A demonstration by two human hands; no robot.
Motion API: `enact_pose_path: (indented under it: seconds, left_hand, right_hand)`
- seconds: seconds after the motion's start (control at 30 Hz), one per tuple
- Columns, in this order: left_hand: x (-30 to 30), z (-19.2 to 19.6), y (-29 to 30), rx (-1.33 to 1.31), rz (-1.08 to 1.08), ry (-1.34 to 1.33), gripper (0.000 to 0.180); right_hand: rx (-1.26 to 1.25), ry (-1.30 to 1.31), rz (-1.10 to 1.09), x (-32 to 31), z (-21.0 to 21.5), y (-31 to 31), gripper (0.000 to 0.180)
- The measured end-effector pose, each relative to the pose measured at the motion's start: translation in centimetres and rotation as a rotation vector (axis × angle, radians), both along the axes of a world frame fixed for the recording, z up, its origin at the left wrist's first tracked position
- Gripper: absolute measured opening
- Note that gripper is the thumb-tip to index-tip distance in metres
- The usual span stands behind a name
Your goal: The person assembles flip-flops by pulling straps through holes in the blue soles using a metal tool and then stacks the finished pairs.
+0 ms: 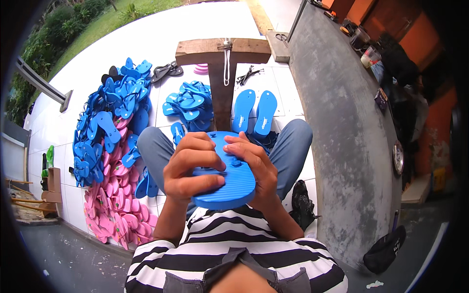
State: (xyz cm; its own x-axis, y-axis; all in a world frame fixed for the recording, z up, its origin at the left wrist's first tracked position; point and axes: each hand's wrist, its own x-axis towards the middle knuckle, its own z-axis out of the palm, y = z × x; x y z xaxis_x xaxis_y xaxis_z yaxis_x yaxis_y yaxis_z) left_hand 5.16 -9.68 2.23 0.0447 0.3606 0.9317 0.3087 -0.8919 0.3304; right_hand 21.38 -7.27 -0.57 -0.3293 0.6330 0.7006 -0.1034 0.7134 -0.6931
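Both hands clasp a blue flip-flop sole (229,180). The left hand (191,168) grip wraps its edge. The right hand (255,163) grip pinches the strap plug (236,161) just beside the left thumb.

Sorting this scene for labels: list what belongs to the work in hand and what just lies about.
In the work:
left hand
right hand
blue sandal sole
wooden post
blue sandal heap
pink sandal heap

Lying about:
black bag
black cap
cups
scissors

A small dark purple box (380,99) is sitting on the grey bench (342,146) at the right, with a pale label patch showing on its face. Further up, a clear cup with a red-and-white label (369,57) is standing near the bench's far end.
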Motion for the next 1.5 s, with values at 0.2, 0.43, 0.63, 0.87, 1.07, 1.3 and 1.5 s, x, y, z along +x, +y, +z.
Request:
enact_pose_path:
  seconds: [0.2, 0.43, 0.63, 0.87, 1.07, 1.3, 1.5]
  left_hand:
    - [0.3, 0.5, -1.1, -0.071, -0.068, 0.008, 0.032]
    - [0.3, -1.4, -1.0, -0.2, 0.015, -0.02, 0.037]
    - [-0.9, -1.7, -0.6, -0.285, 0.167, 0.044, 0.048]
    - [-1.8, -3.1, -0.9, -0.403, 0.139, 0.031, 0.042]
    - [-3.2, -3.9, -0.8, -0.701, 0.104, -0.056, 0.041]
    - [-6.8, -5.7, -1.7, -0.633, -0.089, 0.037, 0.031]
    - [-7.5, -6.1, -2.6, -0.666, -0.077, 0.074, 0.029]
  right_hand:
    - [-0.013, 0.054, 0.0, 0.2, 0.5, -0.3, 0.04]
    - [-0.196, 0.043, -0.023, -0.4, -0.3, 0.2, 0.035]
    - [-0.27, 0.062, -0.039, -1.0, -1.1, 1.5, 0.029]
    - [-0.382, 0.051, 0.001, -1.6, -3.2, 1.5, 0.026]
    - [-0.447, -0.122, 0.174, -1.2, -3.5, 3.2, 0.029]
    - [-0.773, -0.201, 0.69, -0.3, -4.0, 5.0, 0.022]
    - [-0.594, -0.38, 0.753, -1.5, -3.4, 6.1, 0.015]
